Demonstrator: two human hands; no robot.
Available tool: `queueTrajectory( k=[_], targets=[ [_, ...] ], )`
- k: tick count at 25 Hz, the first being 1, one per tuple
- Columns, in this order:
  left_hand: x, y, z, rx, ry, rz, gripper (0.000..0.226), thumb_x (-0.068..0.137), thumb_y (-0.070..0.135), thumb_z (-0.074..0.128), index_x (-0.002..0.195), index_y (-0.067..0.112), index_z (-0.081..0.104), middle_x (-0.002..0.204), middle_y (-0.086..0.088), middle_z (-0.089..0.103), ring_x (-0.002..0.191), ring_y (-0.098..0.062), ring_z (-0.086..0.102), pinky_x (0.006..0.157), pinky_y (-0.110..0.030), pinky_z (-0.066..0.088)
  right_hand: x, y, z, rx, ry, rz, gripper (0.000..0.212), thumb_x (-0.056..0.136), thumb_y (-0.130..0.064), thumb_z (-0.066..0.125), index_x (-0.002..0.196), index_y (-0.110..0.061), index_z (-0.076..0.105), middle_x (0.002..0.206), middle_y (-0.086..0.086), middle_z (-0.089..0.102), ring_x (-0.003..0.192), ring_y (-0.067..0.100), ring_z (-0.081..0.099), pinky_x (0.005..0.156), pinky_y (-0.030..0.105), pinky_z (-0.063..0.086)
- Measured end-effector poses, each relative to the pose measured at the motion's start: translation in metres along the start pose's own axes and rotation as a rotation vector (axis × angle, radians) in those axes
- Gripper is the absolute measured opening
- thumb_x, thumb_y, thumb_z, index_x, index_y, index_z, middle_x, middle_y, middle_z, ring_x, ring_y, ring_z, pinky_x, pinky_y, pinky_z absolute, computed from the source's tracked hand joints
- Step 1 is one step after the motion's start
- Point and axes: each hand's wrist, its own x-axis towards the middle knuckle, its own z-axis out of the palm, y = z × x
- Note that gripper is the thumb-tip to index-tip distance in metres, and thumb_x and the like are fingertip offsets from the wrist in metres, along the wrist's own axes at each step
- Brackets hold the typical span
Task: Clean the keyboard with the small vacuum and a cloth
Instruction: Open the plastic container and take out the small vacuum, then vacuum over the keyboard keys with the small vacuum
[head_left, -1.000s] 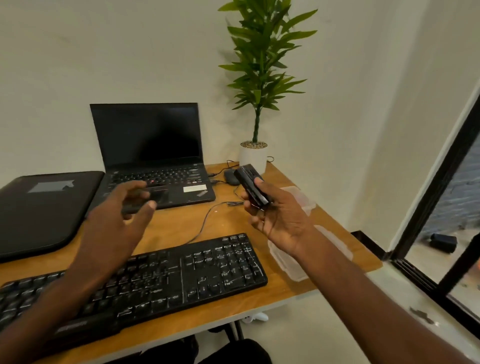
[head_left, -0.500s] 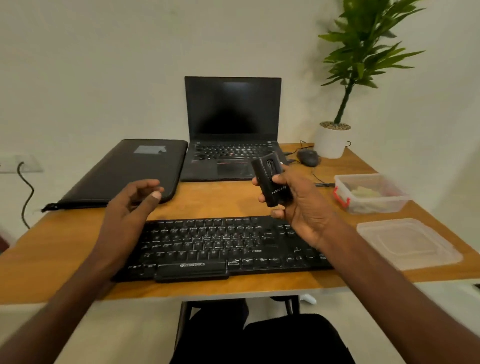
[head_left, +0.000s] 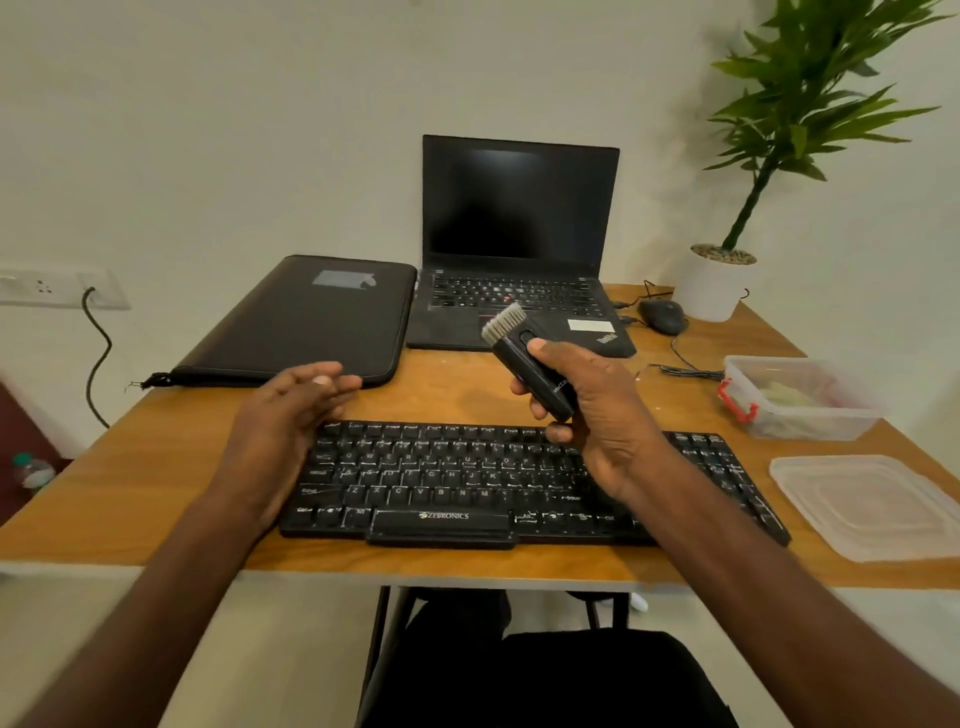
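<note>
1 keyboard (head_left: 498, 480), 1 small vacuum (head_left: 530, 366), 1 laptop (head_left: 519, 249), 2 hands. Vacuum: black body, grey brush tip up-left, above keyboard. R hand (head_left: 597, 415) fingers wrapped on it, thumb on button. L hand (head_left: 291, 415) fingers relaxed, holding nothing, over keyboard's left end.

small vacuum (head_left: 530, 366): black, slim handheld body with a grey brush head, tilted with the bristles pointing up and away to the left. It's off the desk, above the far edge of the keyboard (head_left: 519, 480), with a dark oval button on the face just below the bristles. keyboard: black full-size, ZEBRONICS label on the front lip, lying flat near the front edge of the wooden desk (head_left: 130, 488), long side parallel to that edge. Can't tell which item is the cloth.
</note>
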Motion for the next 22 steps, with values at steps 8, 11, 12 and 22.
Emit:
queueTrajectory(
  k=[8,11,12,22],
  targets=[
    [-0.013,0.009,0.015,0.169,0.054,0.037,0.021,0.103,0.014,0.064,0.122,0.009,0.070,0.109,-0.011,0.080,0.112,-0.030,0.074,0.093,-0.037,0.058,-0.004,0.003,0.039,-0.079,0.026,0.051,0.039,0.089,-0.025,0.081,0.124,-0.015,0.066,0.105,0.011,0.078,0.077,0.021,0.075,0.054,0.026,0.054],
    [-0.020,0.013,0.007,0.206,0.075,0.013,0.027,0.103,0.026,0.067,0.127,0.013,0.067,0.113,-0.011,0.079,0.115,-0.033,0.072,0.091,-0.037,0.060,-0.004,0.013,0.053,-0.340,0.050,-0.085,0.049,0.084,-0.014,0.085,0.124,-0.022,0.059,0.110,0.004,0.071,0.076,0.018,0.074,0.055,0.024,0.052],
    [-0.023,0.015,-0.002,0.264,0.039,0.001,0.038,0.101,0.037,0.070,0.132,0.016,0.064,0.118,-0.009,0.077,0.115,-0.030,0.071,0.093,-0.037,0.060,-0.004,0.015,0.056,-0.394,0.065,-0.141,0.050,0.081,-0.018,0.088,0.121,-0.024,0.058,0.109,0.001,0.071,0.083,0.016,0.075,0.061,0.025,0.054],
    [-0.032,0.009,-0.033,0.703,-0.404,-0.007,0.164,0.041,0.062,0.102,0.166,0.044,-0.003,0.171,0.010,0.031,0.153,-0.014,0.038,0.125,-0.044,0.038,0.014,0.027,0.116,-0.378,-0.021,-0.291,0.043,0.101,-0.013,0.063,0.136,-0.033,0.051,0.113,-0.022,0.055,0.112,0.013,0.064,0.086,0.041,0.063]
  ],
)
